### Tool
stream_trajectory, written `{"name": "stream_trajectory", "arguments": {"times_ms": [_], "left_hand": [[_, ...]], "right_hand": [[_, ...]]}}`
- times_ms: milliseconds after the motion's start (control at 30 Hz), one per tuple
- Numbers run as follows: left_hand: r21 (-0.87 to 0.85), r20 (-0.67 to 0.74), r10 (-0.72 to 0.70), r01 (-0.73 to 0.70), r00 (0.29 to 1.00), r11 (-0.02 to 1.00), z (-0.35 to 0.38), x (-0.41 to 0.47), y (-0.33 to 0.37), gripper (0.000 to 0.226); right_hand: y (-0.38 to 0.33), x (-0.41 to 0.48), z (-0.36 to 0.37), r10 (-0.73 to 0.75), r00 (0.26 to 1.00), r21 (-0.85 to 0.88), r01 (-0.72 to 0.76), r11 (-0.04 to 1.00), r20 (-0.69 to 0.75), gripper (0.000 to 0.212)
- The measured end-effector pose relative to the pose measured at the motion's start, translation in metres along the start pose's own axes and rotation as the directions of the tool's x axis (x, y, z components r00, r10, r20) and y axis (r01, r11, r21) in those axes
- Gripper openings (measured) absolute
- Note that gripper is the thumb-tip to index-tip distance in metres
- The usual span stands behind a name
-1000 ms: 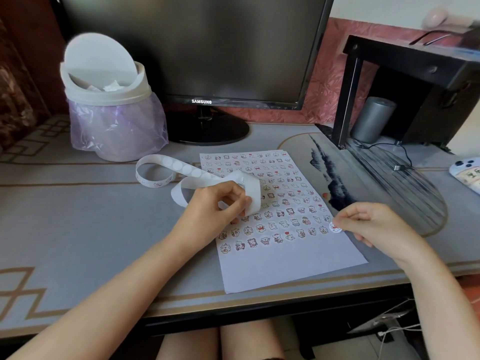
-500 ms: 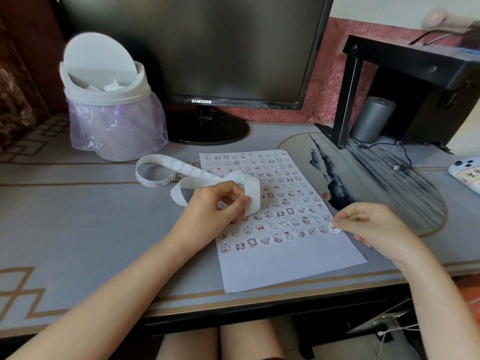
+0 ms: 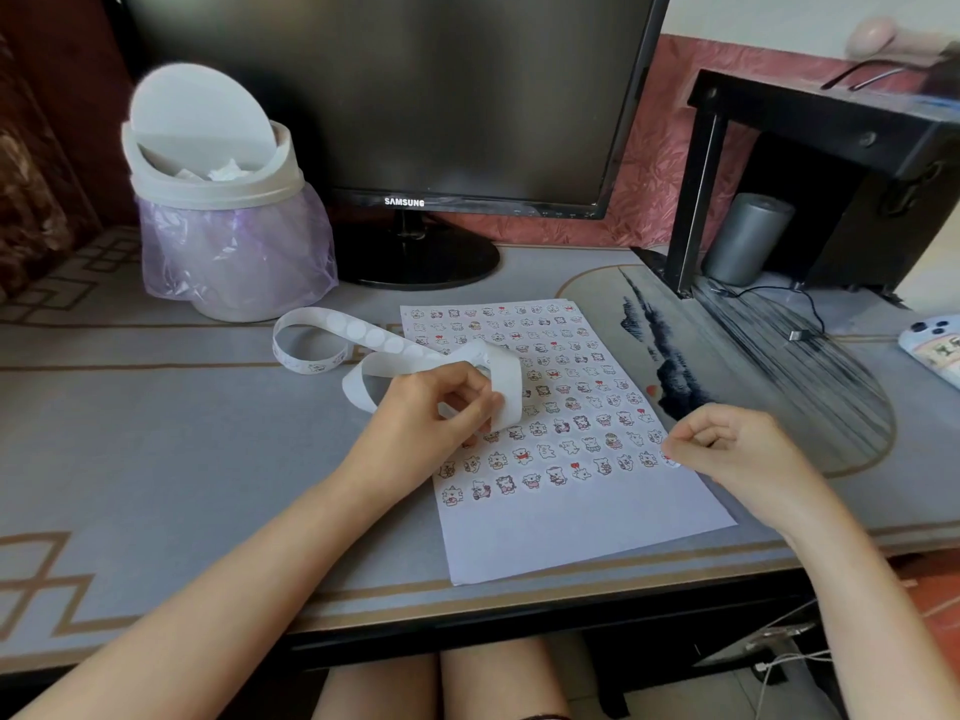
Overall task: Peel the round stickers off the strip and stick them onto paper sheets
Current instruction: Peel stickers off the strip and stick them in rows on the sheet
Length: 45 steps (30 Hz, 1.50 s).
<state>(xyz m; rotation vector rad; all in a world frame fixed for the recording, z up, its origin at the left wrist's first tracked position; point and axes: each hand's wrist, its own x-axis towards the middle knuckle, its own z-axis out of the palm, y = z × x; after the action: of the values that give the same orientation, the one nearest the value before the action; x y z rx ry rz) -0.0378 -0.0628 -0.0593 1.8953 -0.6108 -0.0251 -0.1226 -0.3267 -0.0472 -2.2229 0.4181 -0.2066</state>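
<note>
I see the white strip [image 3: 363, 332] looping from the desk [image 3: 182, 459] onto the paper sheet [image 3: 571, 527]; rows of cartoon stickers [image 3: 545, 407] fill most of it, one sticker [image 3: 671, 460] at its right edge.

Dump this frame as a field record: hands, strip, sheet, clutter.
left hand: grips the strip above the sheet's left side
right hand: pinches a round sticker at the sheet's right edge
paper sheet: flat on the desk, sticker rows over most of it, near end bare
strip: loops leftward across the desk
clutter: bin, monitor, phone far right
</note>
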Motion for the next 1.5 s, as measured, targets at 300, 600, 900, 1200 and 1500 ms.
{"name": "stream_trajectory", "arguments": {"times_ms": [300, 600, 900, 1200, 1500], "left_hand": [[0.003, 0.007, -0.001, 0.001, 1.0, 1.0, 0.0, 0.0, 0.0, 0.014], [-0.003, 0.006, -0.005, 0.005, 1.0, 1.0, 0.001, 0.001, -0.001, 0.014], [0.001, 0.005, -0.002, 0.002, 1.0, 1.0, 0.001, 0.0, -0.001, 0.013], [-0.01, 0.0, -0.003, 0.003, 1.0, 1.0, 0.001, 0.001, 0.0, 0.014], [-0.079, -0.05, -0.022, 0.018, 0.999, 0.997, -0.003, 0.002, 0.001, 0.014]], "right_hand": [[0.007, -0.001, -0.001, -0.011, 0.999, 0.014, 0.012, 1.0, -0.034, 0.02], [0.009, 0.003, 0.002, -0.016, 0.996, 0.038, 0.02, 0.999, -0.087, 0.014], [0.012, 0.005, 0.003, -0.014, 0.994, 0.026, 0.017, 1.0, -0.112, 0.012], [0.013, 0.002, -0.002, -0.016, 1.0, 0.055, 0.017, 0.998, -0.013, 0.02], [-0.036, 0.002, 0.032, -0.242, 0.966, 0.164, 0.254, 0.953, -0.09, 0.013]]}}
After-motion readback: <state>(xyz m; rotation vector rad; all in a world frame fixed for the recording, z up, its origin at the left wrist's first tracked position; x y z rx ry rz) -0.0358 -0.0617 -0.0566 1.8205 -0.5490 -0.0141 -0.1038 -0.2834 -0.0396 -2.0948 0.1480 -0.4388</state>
